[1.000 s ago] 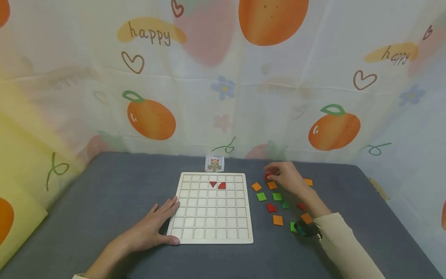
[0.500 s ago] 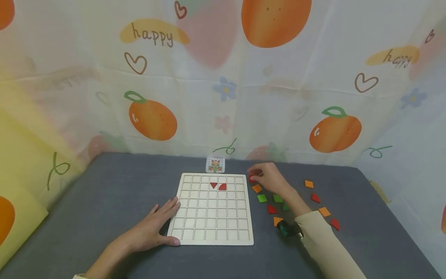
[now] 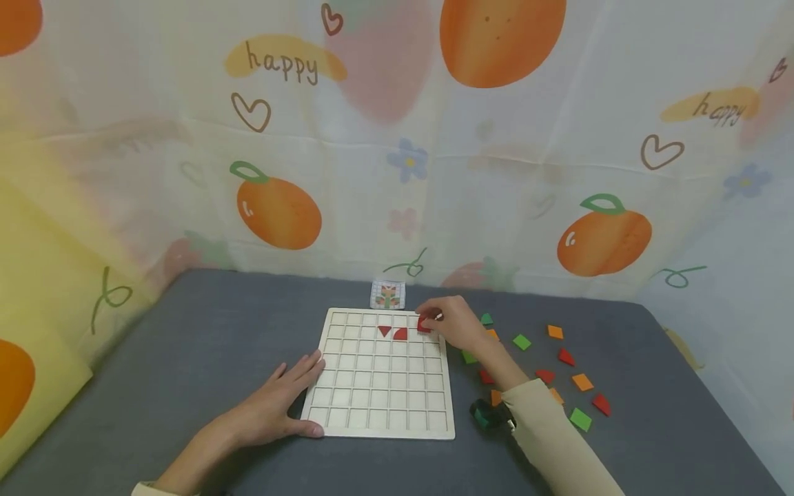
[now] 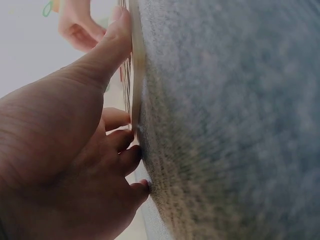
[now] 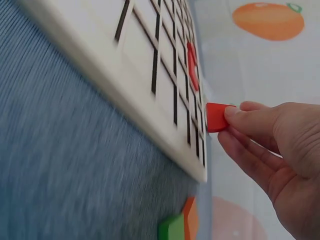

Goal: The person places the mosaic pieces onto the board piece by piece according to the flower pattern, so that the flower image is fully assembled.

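Observation:
A white grid board [image 3: 378, 397] lies on the grey table, with a red triangle tile [image 3: 384, 331] and a red quarter-round tile [image 3: 400, 334] in cells of an upper row. My right hand [image 3: 455, 322] is over the board's far right corner, pinching a red tile [image 5: 217, 117] between thumb and fingers; its full shape is partly covered. At the board's left edge my left hand [image 3: 271, 405] rests with fingers spread, thumb [image 4: 116, 42] on the near corner and fingertips along the side.
Loose orange, green and red tiles lie right of the board, among them an orange square [image 3: 582, 382], a green square [image 3: 580, 419] and a red tile [image 3: 601, 404]. A small pattern card [image 3: 387, 295] lies behind the board. A printed curtain [image 3: 434, 207] hangs at the table's back.
My right hand has carried the red tile leftward from among the loose tiles to above the board's far right corner. The left hand stays at the board's edge.

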`<state>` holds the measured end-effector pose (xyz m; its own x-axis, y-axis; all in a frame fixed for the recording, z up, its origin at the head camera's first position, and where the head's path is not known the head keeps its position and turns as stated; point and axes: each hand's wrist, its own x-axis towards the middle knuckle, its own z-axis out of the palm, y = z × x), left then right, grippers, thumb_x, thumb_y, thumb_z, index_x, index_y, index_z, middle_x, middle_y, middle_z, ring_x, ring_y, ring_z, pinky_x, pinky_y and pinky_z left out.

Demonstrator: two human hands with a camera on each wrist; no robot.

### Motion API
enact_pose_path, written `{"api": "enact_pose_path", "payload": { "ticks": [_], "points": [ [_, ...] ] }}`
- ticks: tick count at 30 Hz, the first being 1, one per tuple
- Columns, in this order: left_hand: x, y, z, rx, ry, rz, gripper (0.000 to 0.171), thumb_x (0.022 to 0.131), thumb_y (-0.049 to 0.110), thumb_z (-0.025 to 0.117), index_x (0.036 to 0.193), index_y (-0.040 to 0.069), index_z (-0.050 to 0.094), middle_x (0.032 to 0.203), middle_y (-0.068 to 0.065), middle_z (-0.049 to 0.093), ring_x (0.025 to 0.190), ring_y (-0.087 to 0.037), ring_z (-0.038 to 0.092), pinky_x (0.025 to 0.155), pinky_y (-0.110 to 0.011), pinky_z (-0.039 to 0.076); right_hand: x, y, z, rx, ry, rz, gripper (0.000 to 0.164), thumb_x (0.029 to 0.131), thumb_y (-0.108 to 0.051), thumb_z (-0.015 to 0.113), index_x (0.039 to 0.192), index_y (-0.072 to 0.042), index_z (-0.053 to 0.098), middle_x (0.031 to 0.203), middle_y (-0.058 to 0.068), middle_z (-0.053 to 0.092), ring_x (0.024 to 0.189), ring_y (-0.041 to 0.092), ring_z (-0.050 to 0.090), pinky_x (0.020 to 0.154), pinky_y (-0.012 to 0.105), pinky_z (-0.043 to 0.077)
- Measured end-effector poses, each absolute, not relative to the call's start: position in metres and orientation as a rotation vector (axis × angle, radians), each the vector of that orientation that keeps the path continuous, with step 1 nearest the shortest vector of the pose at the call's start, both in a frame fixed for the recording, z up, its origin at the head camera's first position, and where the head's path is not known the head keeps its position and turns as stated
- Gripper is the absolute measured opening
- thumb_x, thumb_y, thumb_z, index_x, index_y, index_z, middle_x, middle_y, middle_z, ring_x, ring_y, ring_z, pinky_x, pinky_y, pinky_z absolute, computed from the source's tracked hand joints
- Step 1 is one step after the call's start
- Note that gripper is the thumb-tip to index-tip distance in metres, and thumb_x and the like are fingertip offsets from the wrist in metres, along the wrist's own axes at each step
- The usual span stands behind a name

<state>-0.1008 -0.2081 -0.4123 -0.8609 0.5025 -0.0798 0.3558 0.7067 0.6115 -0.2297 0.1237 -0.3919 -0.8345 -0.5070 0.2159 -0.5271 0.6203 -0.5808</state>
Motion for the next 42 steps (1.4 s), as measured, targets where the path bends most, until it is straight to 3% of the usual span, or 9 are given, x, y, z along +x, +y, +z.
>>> {"api": "enact_pose_path", "payload": {
  "ticks": [22,28,36,42],
  "points": [
    [-0.099,-0.209,-0.413,0.686,2.693,0.871,0.11,0.073,0.059,0.075,0.153,0.001,0.027,0.161,-0.018,0.017,0.147,-0.041,0.016,0.114,-0.062,0.005,-0.235,0.057,-0.385,0.991,-2.769,1.258,0.024,0.086,0.003,0.071,0.11,0.002,0.072,0.1,0.011,0.072,0.088,0.023,0.069,0.07,0.021,0.053],
    [-0.099,-0.209,-0.413,0.694,2.697,0.869,0.11,0.073,0.059,0.075,0.153,0.001,0.029,0.161,-0.017,0.018,0.147,-0.041,0.017,0.114,-0.063,0.005,-0.237,0.042,-0.389,1.022,-2.808,1.16,0.023,0.086,-0.001,0.073,0.109,-0.001,0.073,0.092,0.008,0.072,0.084,0.02,0.069,0.066,0.021,0.052],
    [-0.101,-0.209,-0.414,0.666,2.692,0.859,0.11,0.073,0.06,0.075,0.153,0.001,0.028,0.161,-0.017,0.018,0.147,-0.041,0.017,0.114,-0.063,0.005,-0.236,0.033,-0.395,1.095,-2.781,1.124,0.021,0.084,0.003,0.073,0.105,0.001,0.072,0.089,0.008,0.073,0.084,0.02,0.068,0.078,0.03,0.053],
    [-0.101,-0.209,-0.414,0.678,2.692,0.864,0.109,0.073,0.059,0.075,0.153,0.0,0.028,0.161,-0.018,0.018,0.147,-0.041,0.017,0.114,-0.062,0.005,-0.234,0.03,-0.397,1.06,-2.821,1.138,0.021,0.087,0.003,0.07,0.107,0.001,0.072,0.091,0.007,0.071,0.088,0.021,0.067,0.074,0.025,0.052]
  ]
}}
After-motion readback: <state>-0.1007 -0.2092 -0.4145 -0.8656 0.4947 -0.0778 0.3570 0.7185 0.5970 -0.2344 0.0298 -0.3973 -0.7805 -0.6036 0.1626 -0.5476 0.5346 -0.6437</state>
